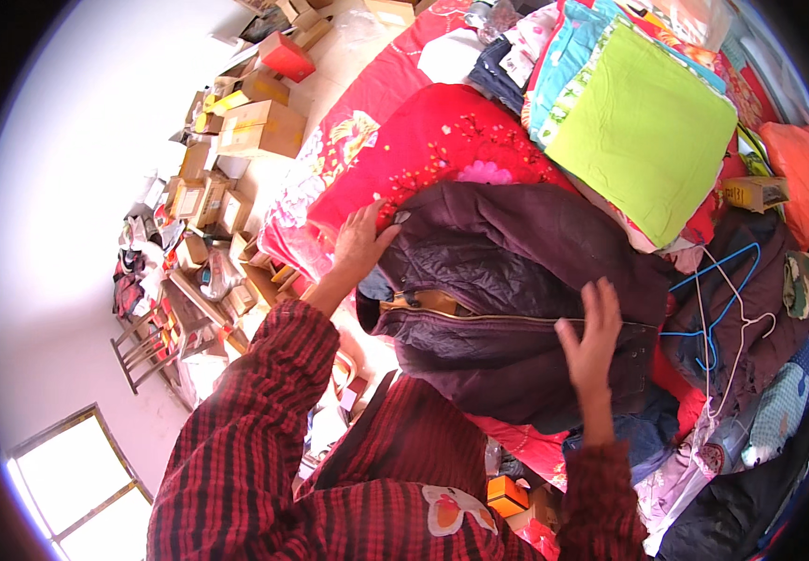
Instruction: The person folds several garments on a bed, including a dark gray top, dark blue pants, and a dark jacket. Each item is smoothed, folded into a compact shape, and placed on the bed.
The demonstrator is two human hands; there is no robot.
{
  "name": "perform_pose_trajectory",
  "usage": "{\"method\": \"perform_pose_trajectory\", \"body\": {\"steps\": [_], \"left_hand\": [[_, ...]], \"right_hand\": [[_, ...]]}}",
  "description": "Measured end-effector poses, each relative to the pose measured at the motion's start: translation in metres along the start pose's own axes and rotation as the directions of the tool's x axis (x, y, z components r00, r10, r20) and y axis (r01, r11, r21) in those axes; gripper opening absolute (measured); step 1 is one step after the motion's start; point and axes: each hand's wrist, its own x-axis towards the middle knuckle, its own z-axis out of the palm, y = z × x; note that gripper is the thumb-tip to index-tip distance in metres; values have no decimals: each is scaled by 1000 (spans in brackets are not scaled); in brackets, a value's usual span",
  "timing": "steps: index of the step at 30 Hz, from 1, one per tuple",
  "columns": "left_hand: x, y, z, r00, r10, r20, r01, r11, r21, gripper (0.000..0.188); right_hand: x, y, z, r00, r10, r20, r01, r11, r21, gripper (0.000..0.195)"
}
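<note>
A dark purple zip-front jacket (516,372) lies spread on a red floral blanket (439,133). Its collar end points left, where the front gapes and a tan patch (439,301) shows inside. The zipper (530,319) runs across the middle toward the hem at right. My left hand (361,242) is at the jacket's upper left edge, thumb and fingers apart, with red blanket visible between them. Over the lower front, near the zipper and hem, is my right hand (593,333) with fingers spread; whether it touches the cloth is unclear.
Folded bedding with a lime-green top (646,130) is stacked beyond the jacket. Blue (734,301) and white (744,319) hangers lie at right on dark clothing (762,280). Cardboard boxes (260,130) and a wooden chair (145,347) crowd the left side.
</note>
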Motion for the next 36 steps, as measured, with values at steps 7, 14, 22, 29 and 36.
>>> {"method": "perform_pose_trajectory", "body": {"steps": [7,14,22,29,36], "left_hand": [[-14,-4,8,988,7,156,-38,980,197,62],[-11,-14,7,984,-11,180,7,1000,23,66],[-94,-90,25,943,-328,53,316,836,-449,68],[-64,-50,52,793,-594,136,587,684,-433,105],[-50,-22,37,813,-565,139,581,785,-215,93]], "right_hand": [[-108,-124,77,936,-107,337,18,966,258,73],[-132,-119,143,884,-197,423,213,977,10,53],[-111,-150,113,945,-169,280,115,973,198,52],[-67,-177,154,987,-9,160,-18,986,168,68],[-7,-141,180,949,-170,265,170,985,24,41]]}}
